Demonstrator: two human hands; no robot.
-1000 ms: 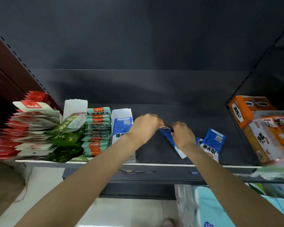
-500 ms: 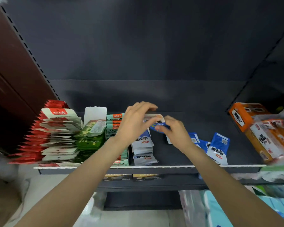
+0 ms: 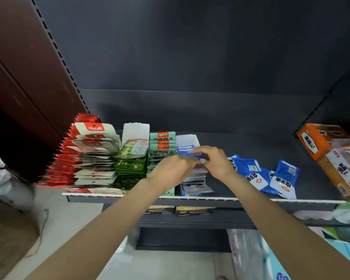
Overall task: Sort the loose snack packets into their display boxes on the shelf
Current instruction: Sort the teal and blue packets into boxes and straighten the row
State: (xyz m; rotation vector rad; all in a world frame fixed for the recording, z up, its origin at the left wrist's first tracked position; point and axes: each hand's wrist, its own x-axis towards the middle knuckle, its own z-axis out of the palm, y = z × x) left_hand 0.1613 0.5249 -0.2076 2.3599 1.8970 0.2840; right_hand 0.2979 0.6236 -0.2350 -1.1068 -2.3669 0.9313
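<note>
Hands, left (image 3: pixel 173 168) and right (image 3: pixel 214 161), pinch one blue packet (image 3: pixel 187 151) directly above its blue display box (image 3: pixel 194 185), loose packets (image 3: pixel 259 174) lying rightward.

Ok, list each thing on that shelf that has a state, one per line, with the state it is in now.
left hand: fingers curled on the blue packet over the box
right hand: pinching the same blue packet
blue display box: open, partly filled with stacked packets
loose blue packets: lying flat on the shelf, unsorted
green packets: stacked in their white box
red-and-white packets: stacked in a row
orange box: open, tilted
</note>
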